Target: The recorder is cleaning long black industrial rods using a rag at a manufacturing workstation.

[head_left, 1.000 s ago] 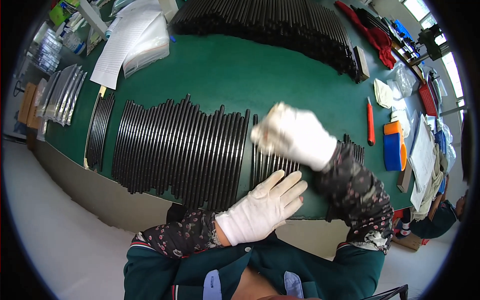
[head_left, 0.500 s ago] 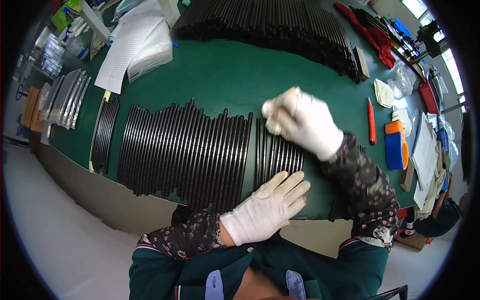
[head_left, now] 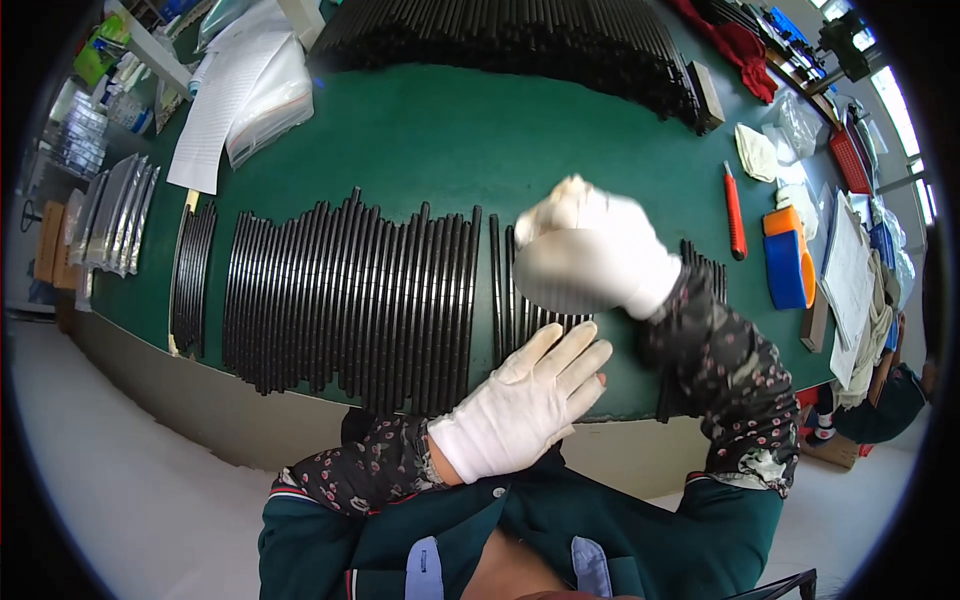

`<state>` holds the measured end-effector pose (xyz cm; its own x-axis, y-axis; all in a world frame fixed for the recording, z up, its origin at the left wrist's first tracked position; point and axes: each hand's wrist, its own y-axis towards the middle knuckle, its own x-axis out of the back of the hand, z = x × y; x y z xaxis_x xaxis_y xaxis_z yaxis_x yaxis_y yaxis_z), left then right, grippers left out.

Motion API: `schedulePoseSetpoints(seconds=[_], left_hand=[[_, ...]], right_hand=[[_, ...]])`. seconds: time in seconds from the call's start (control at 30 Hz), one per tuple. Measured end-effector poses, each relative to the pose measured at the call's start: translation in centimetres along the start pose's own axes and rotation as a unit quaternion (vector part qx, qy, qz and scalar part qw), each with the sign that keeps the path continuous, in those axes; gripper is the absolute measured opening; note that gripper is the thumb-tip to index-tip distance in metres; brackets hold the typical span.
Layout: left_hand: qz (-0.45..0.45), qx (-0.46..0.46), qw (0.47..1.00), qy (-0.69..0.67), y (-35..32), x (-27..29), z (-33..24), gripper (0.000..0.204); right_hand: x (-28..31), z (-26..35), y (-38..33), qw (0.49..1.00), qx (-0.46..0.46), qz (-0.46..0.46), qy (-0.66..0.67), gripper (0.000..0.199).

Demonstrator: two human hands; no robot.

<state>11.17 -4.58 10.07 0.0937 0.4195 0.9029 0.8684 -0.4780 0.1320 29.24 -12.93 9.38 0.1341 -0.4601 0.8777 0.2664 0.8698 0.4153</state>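
My left hand [head_left: 520, 395], in a white glove, lies flat with fingers stretched out over the near ends of a small group of black rods [head_left: 497, 290]. Over the middle and far part of that group is my right hand [head_left: 605, 250], also gloved in white. Motion smears its fingers, so what they hold, if anything, cannot be made out. A wide row of black rods [head_left: 350, 290], side by side with uneven ends, lies to the left. Partly behind my right forearm are more black rods [head_left: 705, 262].
A narrow bundle of rods [head_left: 193, 285] sits at the left table edge. Across the back stretches a large stack of black rods [head_left: 500, 45], with a block [head_left: 707, 98] at its end. At right are a red-handled cutter [head_left: 735, 215] and tape rolls [head_left: 788, 265]. Papers [head_left: 215, 115] lie back left.
The view has shifted slightly, moving the table contents left and up in the picture. My right hand has moved nearer along the rods and is blurred. My left hand keeps its place.
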Motion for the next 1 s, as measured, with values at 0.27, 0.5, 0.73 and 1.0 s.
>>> schedulePoseSetpoints(seconds=[0.27,0.5,0.73,1.0], left_hand=[[-0.030,-0.002,1.000,0.001,-0.1,-0.2,0.3,0.056],[-0.065,-0.047,0.988,0.132,0.6,6.9,2.2,0.046],[-0.030,-0.124,0.983,0.133,5.2,4.0,10.4,0.041],[0.038,-0.092,0.973,0.210,7.0,1.4,10.4,0.048]], right_hand=[[3.6,-2.4,-1.3,0.942,-0.335,0.012,-0.007,0.031],[3.1,-3.0,-4.0,0.975,-0.215,0.016,-0.054,0.031],[5.1,-2.6,-4.4,0.943,-0.315,0.018,0.107,0.018],[2.0,5.9,-6.2,0.984,-0.032,-0.024,0.172,0.025]])
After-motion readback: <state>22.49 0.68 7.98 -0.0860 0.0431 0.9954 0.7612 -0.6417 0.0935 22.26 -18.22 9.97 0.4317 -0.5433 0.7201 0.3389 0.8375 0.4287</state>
